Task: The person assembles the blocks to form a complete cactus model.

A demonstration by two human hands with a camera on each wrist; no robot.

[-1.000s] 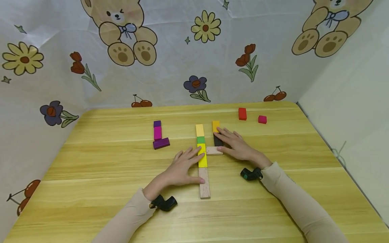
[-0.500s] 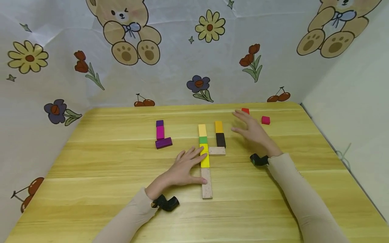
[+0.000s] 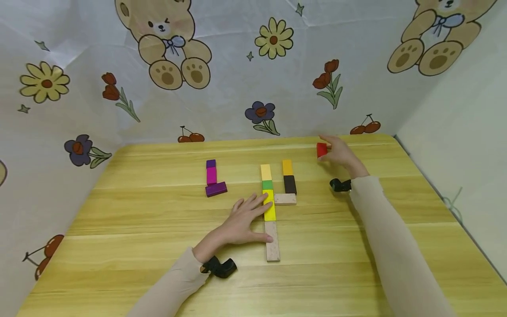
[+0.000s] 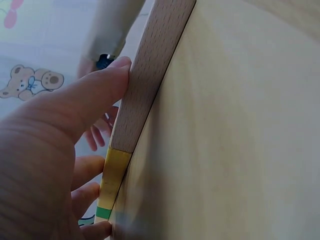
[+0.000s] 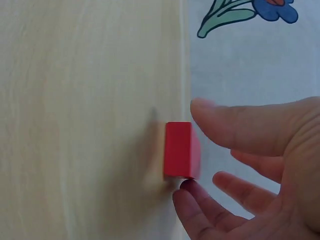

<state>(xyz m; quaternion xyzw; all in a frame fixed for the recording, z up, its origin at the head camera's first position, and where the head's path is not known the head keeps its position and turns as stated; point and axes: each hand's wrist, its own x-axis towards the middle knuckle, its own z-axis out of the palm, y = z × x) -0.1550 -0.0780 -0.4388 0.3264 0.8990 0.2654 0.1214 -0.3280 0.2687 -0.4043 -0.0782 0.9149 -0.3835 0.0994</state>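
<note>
Right hand (image 3: 341, 154) at the red block (image 3: 321, 150): thumb and fingers spread to either side, gap at the thumb in the wrist view, so not clamped. Red block sits on the table near the back edge, right of centre.

Left hand (image 3: 239, 225): fingers extended and apart, two fingertips on the yellow block (image 3: 270, 214), thumb on the long wooden block (image 3: 273, 253).

Around it: yellow and long wooden lie in one column, with the green block (image 3: 267, 185) and pale yellow block (image 3: 266, 172) beyond. Short wooden block (image 3: 285, 199) butts the column's right side; dark block (image 3: 290, 185) runs back from it, then orange block (image 3: 287, 167). That branch is the nearest stuff left of red, well apart. Far left: dark purple block (image 3: 211, 163), magenta block (image 3: 211, 175) and purple block (image 3: 216, 189) touching in a row, last one angled.

Tightest spot: printed cloth (image 3: 222, 110) rises just behind red, at the back edge.

Surface: wood-grain table (image 3: 138, 246), light yellowish. Cloth is white with bears, flowers, cherries. Plain white wall (image 3: 455, 145) on the right, thin cord (image 3: 455, 204) by the table's right edge.
</note>
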